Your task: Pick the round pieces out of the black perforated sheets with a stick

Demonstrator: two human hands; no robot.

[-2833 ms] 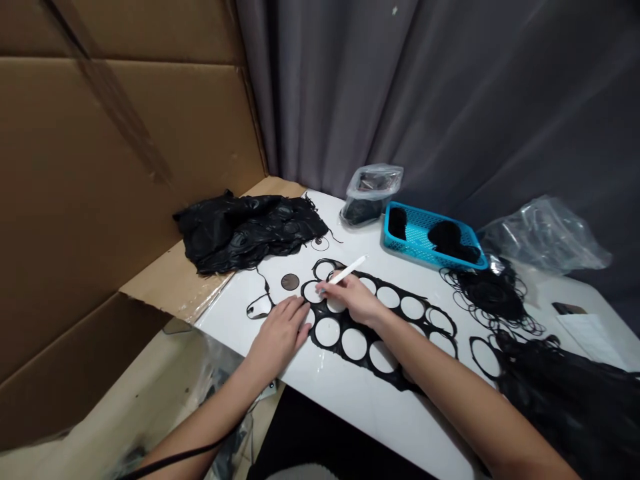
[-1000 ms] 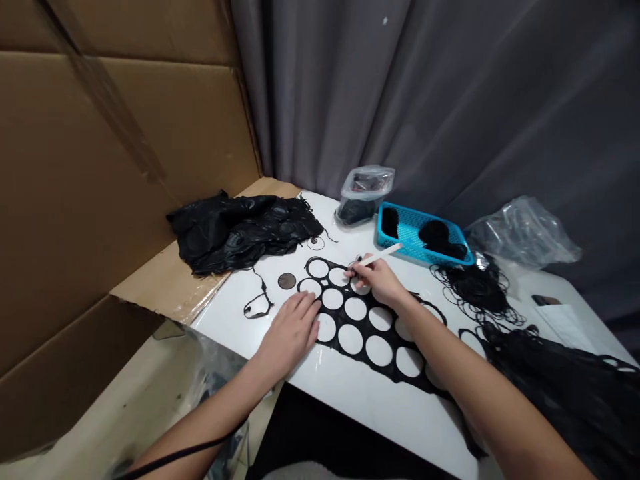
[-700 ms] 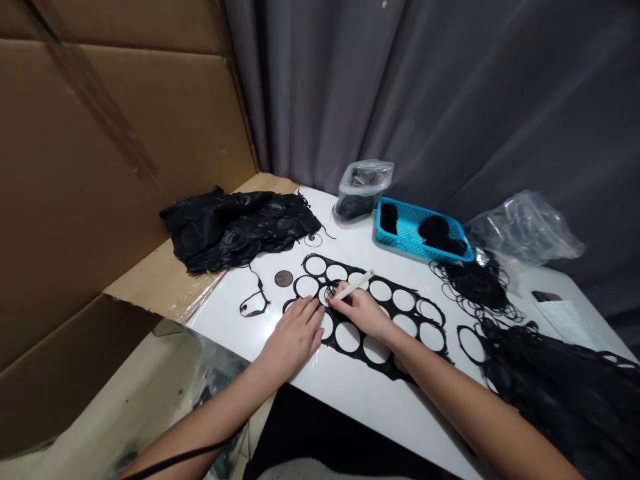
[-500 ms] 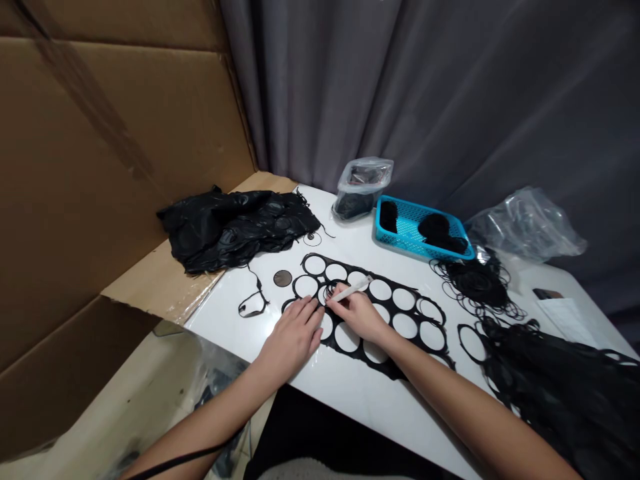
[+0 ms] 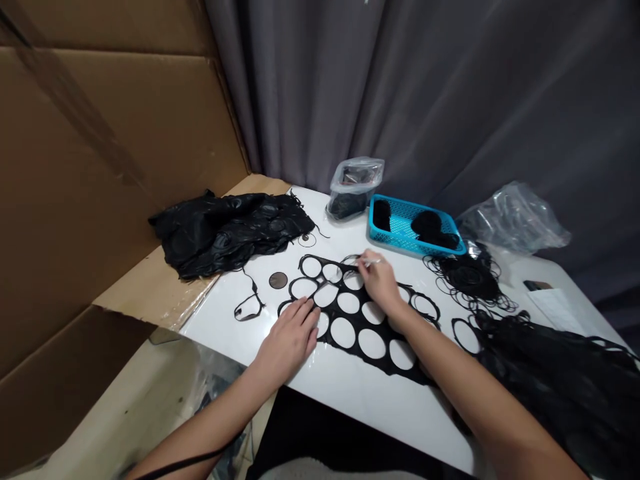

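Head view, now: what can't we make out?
All in the head view:
Right hand: grip too blurred to tell.
Black perforated sheet: partly hidden by left hand and right forearm.
Black pile: cut off by the right edge.
Black contents of the clear bag: too small, behind plastic.
Dark item: too small to identify.

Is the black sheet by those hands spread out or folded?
Mostly spread out: the black sheet lies across the white table, its rows of round holes plainly visible. The left hand rests at its left end.
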